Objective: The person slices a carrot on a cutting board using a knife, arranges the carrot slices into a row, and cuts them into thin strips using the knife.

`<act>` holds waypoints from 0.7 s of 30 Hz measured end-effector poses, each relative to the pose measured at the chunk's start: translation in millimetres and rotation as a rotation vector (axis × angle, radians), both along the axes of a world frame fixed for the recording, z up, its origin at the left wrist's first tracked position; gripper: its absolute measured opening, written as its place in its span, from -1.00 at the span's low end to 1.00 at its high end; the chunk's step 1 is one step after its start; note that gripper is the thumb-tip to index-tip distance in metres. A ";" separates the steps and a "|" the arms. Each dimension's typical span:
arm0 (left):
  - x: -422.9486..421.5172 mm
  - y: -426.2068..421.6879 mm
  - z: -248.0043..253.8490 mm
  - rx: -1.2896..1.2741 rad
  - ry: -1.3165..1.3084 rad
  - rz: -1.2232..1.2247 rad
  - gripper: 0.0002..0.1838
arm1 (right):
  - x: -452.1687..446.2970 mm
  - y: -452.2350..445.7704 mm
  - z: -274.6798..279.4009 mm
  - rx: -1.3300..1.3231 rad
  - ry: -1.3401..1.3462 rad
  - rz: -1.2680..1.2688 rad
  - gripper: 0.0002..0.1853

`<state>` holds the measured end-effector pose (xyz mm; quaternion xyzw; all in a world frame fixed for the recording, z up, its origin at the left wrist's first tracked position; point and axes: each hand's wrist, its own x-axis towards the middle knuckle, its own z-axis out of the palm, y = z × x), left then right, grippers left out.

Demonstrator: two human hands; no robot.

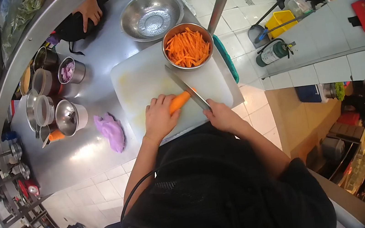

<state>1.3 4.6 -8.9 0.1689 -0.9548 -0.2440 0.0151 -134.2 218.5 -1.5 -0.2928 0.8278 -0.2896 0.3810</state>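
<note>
Carrot [179, 102] looks firm, fairly light, rounded enough to roll and maybe slick where cut, so best gripped from above on the thick body, fingertips tucked back from the blade (tight margin there). It lies on the near part of the white cutting board [133, 74], between the person's hands: the left hand [159, 117] is closed over its left end, while the right hand [222, 117] grips the knife [190, 90], blade at the carrot's right end.
</note>
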 end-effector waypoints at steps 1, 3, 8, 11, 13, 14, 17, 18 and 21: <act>1.5 -0.8 -0.6 0.041 0.006 0.041 -0.51 | 2.2 10.1 -1.8 0.007 0.032 0.027 -0.64; 6.5 -9.3 -5.7 0.077 0.023 0.079 -0.51 | 1.2 34.6 3.5 0.008 0.075 0.052 -0.64; 32.9 -36.9 -11.6 0.134 0.100 0.309 -0.49 | -16.4 99.0 51.7 0.122 0.085 0.004 -0.75; 39.3 -48.2 1.6 0.257 0.179 0.272 -0.48 | -27.9 113.5 41.0 0.069 0.232 -0.089 -0.71; 44.9 -53.6 5.6 0.370 0.177 0.245 -0.51 | -26.6 109.4 48.9 0.146 0.345 -0.095 -0.67; 48.7 -59.5 5.1 0.214 0.138 0.041 -0.51 | -24.5 107.0 54.2 0.126 0.413 -0.127 -0.66; 54.8 -73.0 10.5 0.102 0.012 -0.131 -0.48 | -14.3 109.4 51.4 0.090 0.516 -0.173 -0.62; 56.5 -74.1 14.7 0.147 -0.076 -0.098 -0.45 | -8.6 112.1 48.0 0.073 0.550 -0.185 -0.60; 55.8 -70.5 33.6 0.025 -0.118 0.001 -0.38 | 3.9 118.5 35.8 0.017 0.523 -0.206 -0.59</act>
